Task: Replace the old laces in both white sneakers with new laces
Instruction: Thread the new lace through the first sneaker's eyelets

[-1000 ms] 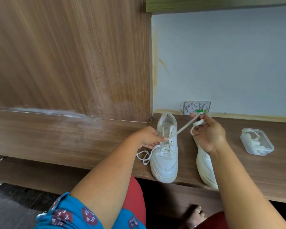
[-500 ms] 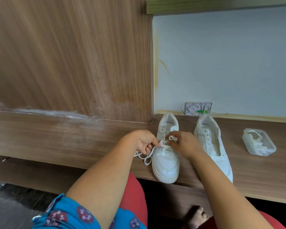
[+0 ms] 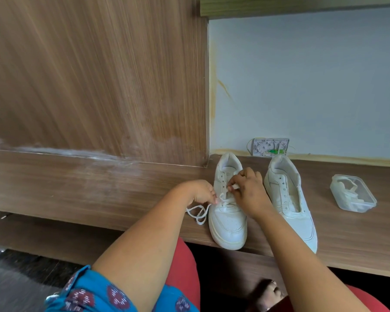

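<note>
Sneakers stand side by side on a brown wooden ledge [image 3: 99, 183], heels toward the pale blue wall [image 3: 302, 86] and toes toward the person. The left sneaker [image 3: 227, 224] is the one under work: a white lace [image 3: 199, 212] is threaded through its lowest eyelets, and the loose end lies looped on the wood just beside the shoe's left flank. The left hand [image 3: 202, 191] rests at that flank with fingers curled, pinching the lace near the lower eyelets. The right hand [image 3: 248, 190] sits over the tongue, thumb and forefinger pressed together on the other end of the lace, close to the eyelet row. The right sneaker [image 3: 291, 206] has bare eyelets and an open throat, and it stands apart from both hands; the right forearm crosses in front of its toe. Well to the right on the same ledge sits a clear plastic container [image 3: 352, 193] holding white laces, its contents blurred. A small white socket plate [image 3: 270, 147] is fixed low on the wall behind the shoes. A dark wood-grain panel [image 3: 88, 75] rises at the left.
</note>
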### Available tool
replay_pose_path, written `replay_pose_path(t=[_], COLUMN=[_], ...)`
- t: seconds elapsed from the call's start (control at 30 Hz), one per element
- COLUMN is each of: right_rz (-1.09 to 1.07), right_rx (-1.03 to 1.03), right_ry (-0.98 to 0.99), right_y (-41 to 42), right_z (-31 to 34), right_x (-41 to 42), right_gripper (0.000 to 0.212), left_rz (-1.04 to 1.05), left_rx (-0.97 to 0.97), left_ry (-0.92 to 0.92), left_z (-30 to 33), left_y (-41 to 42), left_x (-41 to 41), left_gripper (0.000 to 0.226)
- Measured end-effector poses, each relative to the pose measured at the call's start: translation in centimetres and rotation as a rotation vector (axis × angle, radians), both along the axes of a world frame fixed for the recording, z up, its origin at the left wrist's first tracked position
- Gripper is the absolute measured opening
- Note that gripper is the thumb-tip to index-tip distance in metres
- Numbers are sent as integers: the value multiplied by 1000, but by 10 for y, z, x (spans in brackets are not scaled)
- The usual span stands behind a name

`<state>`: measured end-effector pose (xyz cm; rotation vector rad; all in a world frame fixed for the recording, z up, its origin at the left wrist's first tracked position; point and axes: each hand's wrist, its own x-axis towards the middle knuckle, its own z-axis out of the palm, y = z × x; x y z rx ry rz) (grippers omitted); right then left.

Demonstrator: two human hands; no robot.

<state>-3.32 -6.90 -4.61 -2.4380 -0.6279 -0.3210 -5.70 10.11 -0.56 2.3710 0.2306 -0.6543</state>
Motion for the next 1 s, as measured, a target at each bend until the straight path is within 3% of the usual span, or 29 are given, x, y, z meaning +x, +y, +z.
replay_pose_path(t=[0.3, 0.5, 0.6, 0.7, 0.77, 0.83, 0.9, 0.97, 1.0], right_rz=[-141, -195, -204, -294, -238, 34, 266, 254, 208], right_rx=[325, 431, 287, -138, -303, -213, 40, 194, 217], right_ry=[86, 195, 138, 22, 64, 114, 176, 112, 63], right_y=[-3, 2, -7, -20, -22, -16, -8, -4, -4], right_z=[5, 0, 10, 26, 40, 48, 48, 48, 47], right_x=[4, 5, 6, 6, -1, -9, -22, -26, -26], right_gripper=[14, 18, 17, 32, 42, 40, 23, 11, 15], left_rz=[-54, -125, -93, 21, 69, 90, 93, 114, 138], left_rx=[-75, 36, -34, -269, -426, -549, -604, -671, -737], left_ry=[-1, -19, 46, 113, 43, -119, -279, -398, -434], left_z=[1, 4, 5, 13, 23, 35, 46, 57, 61], left_y=[7, 3, 3, 6, 3, -6, -16, -21, -21], left_x=[-1, 1, -2, -10, -15, -22, -27, -32, -34], left_gripper=[12, 24, 7, 15, 21, 27, 28, 25, 25])
